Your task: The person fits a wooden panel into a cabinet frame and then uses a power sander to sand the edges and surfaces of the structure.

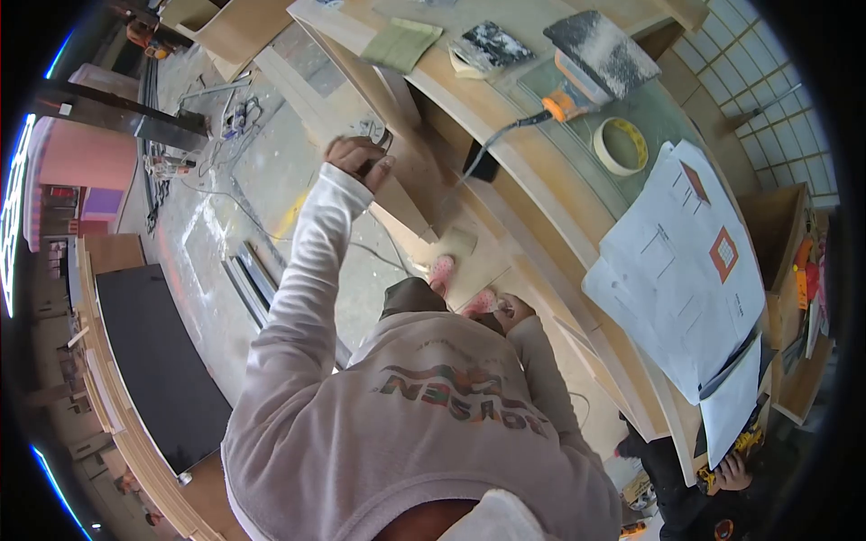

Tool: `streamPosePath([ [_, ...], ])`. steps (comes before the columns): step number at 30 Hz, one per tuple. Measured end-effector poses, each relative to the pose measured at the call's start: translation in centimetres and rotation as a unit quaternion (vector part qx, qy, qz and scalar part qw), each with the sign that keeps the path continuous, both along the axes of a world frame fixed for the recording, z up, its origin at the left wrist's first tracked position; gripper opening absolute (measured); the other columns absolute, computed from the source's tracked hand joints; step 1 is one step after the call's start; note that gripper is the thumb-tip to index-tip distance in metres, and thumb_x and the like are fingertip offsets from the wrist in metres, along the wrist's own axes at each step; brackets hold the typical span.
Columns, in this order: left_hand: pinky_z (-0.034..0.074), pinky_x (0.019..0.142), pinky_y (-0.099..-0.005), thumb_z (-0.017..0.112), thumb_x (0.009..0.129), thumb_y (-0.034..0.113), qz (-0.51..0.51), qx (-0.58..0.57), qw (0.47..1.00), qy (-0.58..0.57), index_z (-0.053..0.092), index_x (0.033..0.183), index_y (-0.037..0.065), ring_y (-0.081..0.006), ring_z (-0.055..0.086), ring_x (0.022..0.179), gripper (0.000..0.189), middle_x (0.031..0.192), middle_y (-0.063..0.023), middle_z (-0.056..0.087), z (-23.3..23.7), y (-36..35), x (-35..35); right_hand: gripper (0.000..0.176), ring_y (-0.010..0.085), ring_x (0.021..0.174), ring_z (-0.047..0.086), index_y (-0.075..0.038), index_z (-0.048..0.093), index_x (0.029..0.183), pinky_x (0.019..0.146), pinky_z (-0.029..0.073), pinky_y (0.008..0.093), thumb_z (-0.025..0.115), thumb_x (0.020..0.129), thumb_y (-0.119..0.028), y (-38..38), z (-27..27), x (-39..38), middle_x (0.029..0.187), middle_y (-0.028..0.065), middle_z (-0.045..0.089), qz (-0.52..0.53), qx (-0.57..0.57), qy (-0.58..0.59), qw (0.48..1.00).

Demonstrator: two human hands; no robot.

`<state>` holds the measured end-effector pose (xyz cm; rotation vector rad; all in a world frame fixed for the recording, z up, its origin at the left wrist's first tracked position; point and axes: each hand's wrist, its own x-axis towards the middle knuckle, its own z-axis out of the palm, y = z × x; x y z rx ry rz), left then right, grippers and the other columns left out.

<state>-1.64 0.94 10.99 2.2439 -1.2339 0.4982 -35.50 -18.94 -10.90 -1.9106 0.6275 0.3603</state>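
Observation:
My left hand, in a white sleeve, is raised at the upper centre beside the bench's wooden side panels. Its fingers are curled, and what they may hold is hidden. Lower down, near my leg and my pink shoes, is my right hand. It is closed too, with its contents too small to make out. On the curved wooden bench lie an orange and grey sander with a cable, a roll of tape, a green pad and paper drawings.
Another person's hand is on a yellow power drill at the lower right. A cable crosses the dusty floor near dark metal strips. A large black panel stands at the left. An open wooden box sits at the right.

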Motion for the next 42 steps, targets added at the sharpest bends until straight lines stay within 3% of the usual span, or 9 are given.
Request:
streamPosePath([
  [7,0.033,0.096,-0.0494,0.063,0.079,0.021,0.070,0.038,0.996,-0.037,0.066,0.087,0.014,-0.0234,0.054,0.107,0.012,0.103,-0.0030,0.063,-1.8,2.8,-1.8,0.038,0.0241,0.082,0.063,-0.005,0.057,0.113,0.074,0.051,0.0323,0.064,0.078,-0.015,0.7,6.3,6.3,0.100,0.0135,0.064,0.058,0.096,-0.180,0.977],
  [11,0.031,0.098,-0.0500,0.061,0.080,0.020,0.083,0.015,0.996,-0.017,0.066,0.089,0.014,-0.0231,0.053,0.111,0.012,0.106,-0.0012,0.063,-2.2,3.9,-2.3,0.038,0.0274,0.101,0.057,-0.008,0.055,0.116,0.080,0.050,0.0341,0.063,0.079,-0.013,3.0,11.5,14.0,0.123,0.0128,0.052,0.125,0.041,-0.280,0.951],
  [14,0.030,0.098,-0.0501,0.060,0.080,0.020,0.070,0.013,0.997,-0.007,0.065,0.089,0.014,-0.0238,0.053,0.111,0.012,0.106,-0.0013,0.063,-1.8,4.9,-2.7,0.046,0.0303,0.112,0.050,-0.012,0.047,0.126,0.090,0.045,0.0368,0.059,0.082,-0.014,5.1,8.0,18.8,0.138,0.0107,0.037,0.164,-0.041,-0.253,0.953],
  [16,0.029,0.098,-0.0501,0.061,0.079,0.020,0.055,0.007,0.998,-0.007,0.065,0.089,0.014,-0.0241,0.053,0.110,0.013,0.105,-0.0015,0.063,-1.9,5.9,-2.7,0.058,0.0304,0.112,0.050,-0.011,0.039,0.132,0.090,0.045,0.0374,0.060,0.078,-0.014,5.9,7.0,20.2,0.143,0.0101,0.026,0.213,-0.250,-0.145,0.933],
  [20,0.038,0.091,-0.0417,0.063,0.076,0.021,-0.015,0.017,0.999,-0.044,0.065,0.086,0.010,-0.0278,0.057,0.102,0.014,0.098,-0.0057,0.064,-0.7,7.4,-2.8,0.066,0.0353,0.120,0.043,-0.014,0.033,0.136,0.100,0.039,0.0378,0.061,0.076,-0.012,6.2,4.3,19.8,0.147,0.0101,0.018,0.267,-0.285,0.052,0.919],
  [26,0.034,0.092,-0.0488,0.069,0.063,0.027,-0.140,0.048,0.989,-0.025,0.064,0.091,0.011,-0.0269,0.056,0.097,0.033,0.093,-0.0075,0.061,0.2,11.5,-1.1,0.079,0.0325,0.120,0.045,-0.012,0.032,0.136,0.098,0.041,0.0369,0.071,0.067,-0.016,5.2,-1.5,16.7,0.137,0.0168,0.037,0.057,-0.258,0.027,0.964],
  [30,0.034,0.093,-0.0479,0.069,0.060,0.027,-0.152,0.007,0.988,-0.038,0.065,0.088,0.011,-0.0286,0.056,0.094,0.033,0.092,-0.0079,0.061,-0.1,12.3,-1.9,0.082,0.0297,0.116,0.048,-0.009,0.032,0.136,0.095,0.042,0.0373,0.073,0.065,-0.017,11.8,1.6,15.1,0.131,0.0168,0.045,-0.033,-0.150,-0.052,0.987],
  [34,0.031,0.096,-0.0491,0.068,0.060,0.031,-0.130,0.003,0.991,-0.027,0.066,0.089,0.011,-0.0288,0.054,0.096,0.035,0.091,-0.0075,0.061,-0.6,12.2,-2.4,0.090,0.0325,0.114,0.046,-0.002,0.032,0.135,0.097,0.039,0.0372,0.079,0.062,-0.027,21.3,9.0,15.0,0.130,0.0205,0.041,-0.120,-0.126,-0.275,0.946],
  [42,0.030,0.098,-0.0485,0.066,0.068,0.033,-0.163,0.006,0.986,0.041,0.066,0.098,0.009,-0.0299,0.051,0.105,0.038,0.104,-0.0084,0.060,-1.1,13.2,-1.2,0.078,0.0296,0.117,0.042,0.003,0.026,0.135,0.100,0.033,0.0387,0.065,0.074,-0.024,25.6,10.4,19.5,0.129,0.0189,0.040,-0.165,-0.205,-0.487,0.833],
])
